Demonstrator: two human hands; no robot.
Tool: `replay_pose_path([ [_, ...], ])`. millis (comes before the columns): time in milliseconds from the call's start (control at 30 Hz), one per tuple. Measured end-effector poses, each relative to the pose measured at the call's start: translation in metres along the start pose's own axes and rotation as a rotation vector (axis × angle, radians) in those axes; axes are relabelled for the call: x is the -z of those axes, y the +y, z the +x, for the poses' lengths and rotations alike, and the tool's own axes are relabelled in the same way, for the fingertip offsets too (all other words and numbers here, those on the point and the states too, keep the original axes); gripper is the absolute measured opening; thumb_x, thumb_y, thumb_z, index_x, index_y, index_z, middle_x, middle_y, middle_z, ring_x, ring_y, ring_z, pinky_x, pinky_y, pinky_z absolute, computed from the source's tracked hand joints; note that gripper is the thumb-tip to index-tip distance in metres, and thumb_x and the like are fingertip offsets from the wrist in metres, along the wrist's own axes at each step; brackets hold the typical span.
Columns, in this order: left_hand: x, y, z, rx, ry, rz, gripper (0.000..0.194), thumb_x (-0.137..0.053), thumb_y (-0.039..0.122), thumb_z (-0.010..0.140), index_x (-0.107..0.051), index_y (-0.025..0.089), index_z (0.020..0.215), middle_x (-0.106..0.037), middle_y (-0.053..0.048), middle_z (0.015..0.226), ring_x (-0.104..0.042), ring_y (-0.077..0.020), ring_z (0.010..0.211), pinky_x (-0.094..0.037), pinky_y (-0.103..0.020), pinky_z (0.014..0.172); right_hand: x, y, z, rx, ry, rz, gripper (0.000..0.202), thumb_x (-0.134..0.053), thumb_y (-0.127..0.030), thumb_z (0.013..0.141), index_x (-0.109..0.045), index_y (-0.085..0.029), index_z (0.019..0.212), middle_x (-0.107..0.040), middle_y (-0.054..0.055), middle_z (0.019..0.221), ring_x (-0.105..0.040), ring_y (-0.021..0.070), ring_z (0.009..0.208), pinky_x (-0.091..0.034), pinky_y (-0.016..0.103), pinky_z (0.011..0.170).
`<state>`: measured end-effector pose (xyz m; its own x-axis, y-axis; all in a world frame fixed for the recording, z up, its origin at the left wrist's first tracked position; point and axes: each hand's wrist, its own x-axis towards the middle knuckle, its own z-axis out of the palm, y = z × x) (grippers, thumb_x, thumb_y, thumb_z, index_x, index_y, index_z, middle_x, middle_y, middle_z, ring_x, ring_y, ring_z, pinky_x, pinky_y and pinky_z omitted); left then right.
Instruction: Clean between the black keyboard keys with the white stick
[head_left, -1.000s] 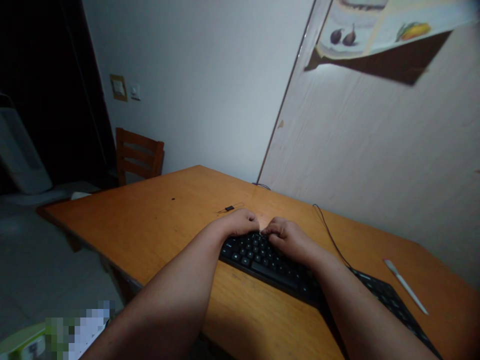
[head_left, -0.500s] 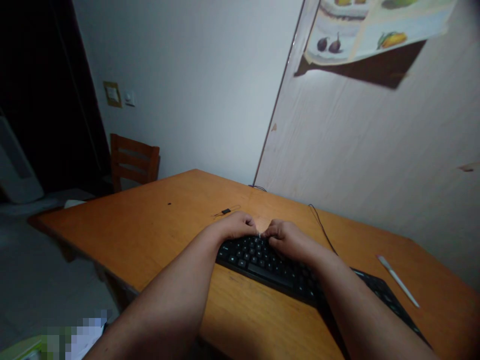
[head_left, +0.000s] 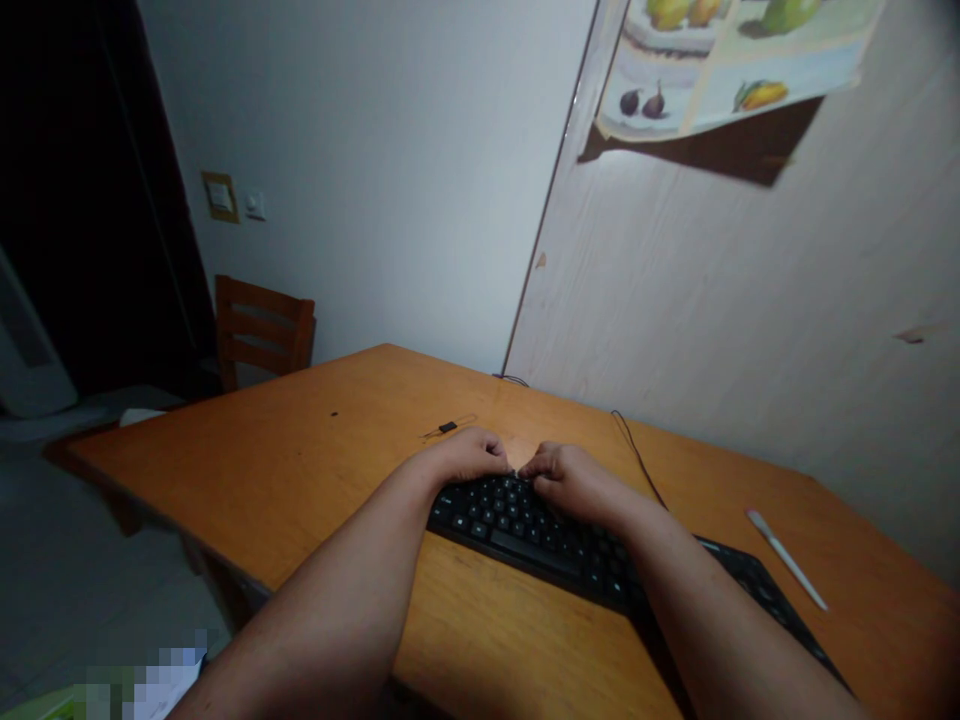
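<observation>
A black keyboard (head_left: 536, 555) lies at an angle on the table, partly covered by my forearms. My left hand (head_left: 480, 455) is at its far edge, fingers curled in and thumb side toward the other hand. Just to the right, my right hand (head_left: 561, 472) rests over the keys with its fingers pinched together. The fingertips of both hands nearly meet around a tiny pale spot, too small to make out. Beyond the left hand lies a small black piece with thin wires (head_left: 448, 427) at both ends.
The wooden table (head_left: 247, 480) meets the wall at the back. A slim white stick (head_left: 791, 563) with a pinkish tip lies on the right. A cable (head_left: 637, 455) runs behind the keyboard. Farther left are a tiny black bit (head_left: 334, 414) and a wooden chair (head_left: 266, 330).
The view has shifted slightly, so everything sits a little lower and farther left. Both hands keep nearly the same place and pose at the keyboard's far edge.
</observation>
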<state>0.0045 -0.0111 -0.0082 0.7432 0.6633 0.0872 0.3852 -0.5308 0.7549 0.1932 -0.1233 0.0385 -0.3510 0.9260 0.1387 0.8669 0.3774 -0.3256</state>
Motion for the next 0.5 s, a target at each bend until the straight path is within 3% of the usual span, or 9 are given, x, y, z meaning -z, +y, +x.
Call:
replay_pose_path([
  [300,0.0012,0.0061,-0.0032,0.018,0.000,-0.005,0.023,-0.060,0.034,0.068,-0.070,0.016,0.077,-0.065,0.001,0.070,-0.057,-0.0147,0.069,-0.038,-0.022,0.057,0.0048,0.0045,-0.0029,-0.065,-0.034,0.008,0.034,-0.054,-0.007,0.071,-0.078,-0.019,0.091,-0.068,0.006,0.088,-0.062,0.0163,0.079,-0.046,0.025,0.075],
  [500,0.0011,0.0044,-0.0027,-0.004,-0.012,-0.005,0.024,-0.060,0.036,0.070,-0.069,0.016,0.077,-0.063,0.002,0.067,-0.056,-0.0142,0.066,-0.038,-0.022,0.057,-0.0003,-0.0044,0.0015,0.001,0.022,-0.029,0.036,-0.051,-0.007,0.073,-0.078,-0.020,0.093,-0.065,0.006,0.087,-0.060,0.0166,0.081,-0.045,0.026,0.076],
])
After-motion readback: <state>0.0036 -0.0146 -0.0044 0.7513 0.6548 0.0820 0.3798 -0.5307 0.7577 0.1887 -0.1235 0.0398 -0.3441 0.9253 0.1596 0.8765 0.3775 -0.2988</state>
